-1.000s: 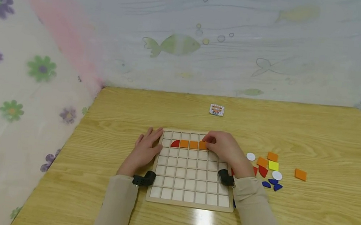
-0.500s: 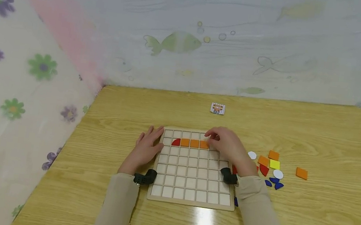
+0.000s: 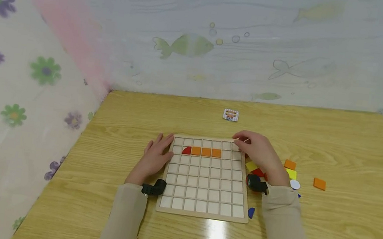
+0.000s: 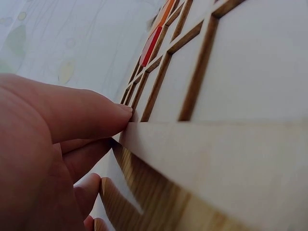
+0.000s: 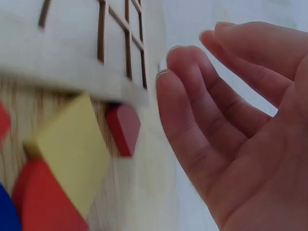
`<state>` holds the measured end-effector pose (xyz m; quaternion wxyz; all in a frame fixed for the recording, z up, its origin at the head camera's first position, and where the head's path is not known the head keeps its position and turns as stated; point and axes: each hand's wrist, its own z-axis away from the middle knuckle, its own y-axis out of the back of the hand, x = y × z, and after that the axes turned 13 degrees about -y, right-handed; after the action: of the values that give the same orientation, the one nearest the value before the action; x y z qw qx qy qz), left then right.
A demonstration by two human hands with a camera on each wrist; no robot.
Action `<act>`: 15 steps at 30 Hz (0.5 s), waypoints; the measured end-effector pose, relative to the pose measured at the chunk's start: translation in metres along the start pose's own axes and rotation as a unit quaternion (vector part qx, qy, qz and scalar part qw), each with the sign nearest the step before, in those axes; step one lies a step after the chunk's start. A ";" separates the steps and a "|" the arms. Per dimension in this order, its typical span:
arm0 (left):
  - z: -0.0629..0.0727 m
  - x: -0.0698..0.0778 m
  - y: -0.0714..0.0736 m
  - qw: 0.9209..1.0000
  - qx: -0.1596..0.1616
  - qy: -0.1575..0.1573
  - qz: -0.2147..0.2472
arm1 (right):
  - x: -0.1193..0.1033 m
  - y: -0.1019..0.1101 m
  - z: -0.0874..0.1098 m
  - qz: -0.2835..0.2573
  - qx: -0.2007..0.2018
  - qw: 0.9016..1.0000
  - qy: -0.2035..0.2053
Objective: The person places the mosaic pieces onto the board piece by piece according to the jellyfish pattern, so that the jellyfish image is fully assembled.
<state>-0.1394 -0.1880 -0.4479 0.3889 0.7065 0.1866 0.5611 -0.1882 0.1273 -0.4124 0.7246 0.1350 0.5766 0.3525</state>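
A wooden grid board lies on the table. One row holds a red quarter-circle tile and three orange square tiles side by side. My left hand rests at the board's left edge, fingers extended; in the left wrist view its thumb touches the rim. Over the board's far right corner is my right hand, holding nothing, its fingers loosely bent in the right wrist view. Below it there, a yellow square tile and a small red tile lie beside the board.
Loose tiles lie right of the board, partly hidden by the right forearm: an orange tile, a white round tile and others. A blue tile sits by the near right corner. Behind the board lies a small pattern card.
My right hand has let go of the third orange tile, which stays in the row, and has moved right to the board's far right corner. The left hand has stayed put.
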 end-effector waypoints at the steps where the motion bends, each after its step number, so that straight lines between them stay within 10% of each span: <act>1: 0.000 0.000 0.000 1.000 0.001 -0.001 0.000 | 0.001 0.002 0.001 -0.010 -0.005 1.000 -0.005; 15: 0.001 -0.001 -0.001 1.000 0.002 0.001 -0.004 | 0.020 0.023 0.004 0.061 -0.002 0.998 -0.015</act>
<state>-0.1386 -0.1885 -0.4492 0.3893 0.7059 0.1909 0.5601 -0.1909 0.1576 -0.4123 0.7104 0.1735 0.5561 0.3950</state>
